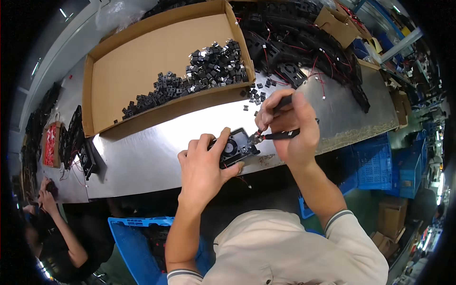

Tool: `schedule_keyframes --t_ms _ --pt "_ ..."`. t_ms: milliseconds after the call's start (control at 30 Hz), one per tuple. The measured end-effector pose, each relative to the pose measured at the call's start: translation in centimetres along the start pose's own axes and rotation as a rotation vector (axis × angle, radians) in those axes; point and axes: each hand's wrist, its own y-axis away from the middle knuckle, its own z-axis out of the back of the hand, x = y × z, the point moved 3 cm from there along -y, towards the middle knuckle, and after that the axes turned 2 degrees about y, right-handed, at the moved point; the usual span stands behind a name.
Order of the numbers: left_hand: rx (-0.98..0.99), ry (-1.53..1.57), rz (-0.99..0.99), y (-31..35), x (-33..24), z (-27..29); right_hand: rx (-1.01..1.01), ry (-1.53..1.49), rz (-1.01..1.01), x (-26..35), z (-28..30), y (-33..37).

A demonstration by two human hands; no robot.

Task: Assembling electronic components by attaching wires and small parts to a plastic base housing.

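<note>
Near the table's front edge, my left hand grips a black plastic housing with a small round fan inside it. The thumb lies along its near side and the fingers rest over its far left side. My right hand is closed around pliers with black handles. Their jaws are at the right end of the housing, by a small black part; I cannot tell whether they grip it. A thin wire with a white plug hangs below the housing, over the table edge.
Beyond my hands stands a shallow cardboard tray with a heap of small black parts. Several loose ones lie beside it. Black housings with red wires are piled at the back right. Blue crates stand below; another person's arm is at left.
</note>
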Motion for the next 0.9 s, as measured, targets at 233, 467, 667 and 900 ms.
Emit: schedule_keyframes --t_ms 233,467,667,900 --pt "-0.115 -0.044 0.089 1.4 -0.8 -0.7 0.057 0.209 0.059 -0.3 -2.1 1.6" --pt "-0.105 -0.059 0.094 1.5 -1.0 -0.8 0.078 0.198 0.073 -1.0 -2.3 2.0" --pt "-0.087 -0.05 0.109 1.4 -1.0 -0.8 0.072 0.265 0.082 -0.9 -3.1 2.0" --pt "-0.07 -0.063 0.11 1.3 -0.7 -0.7 0.09 0.348 0.076 -1.1 -4.3 1.7"
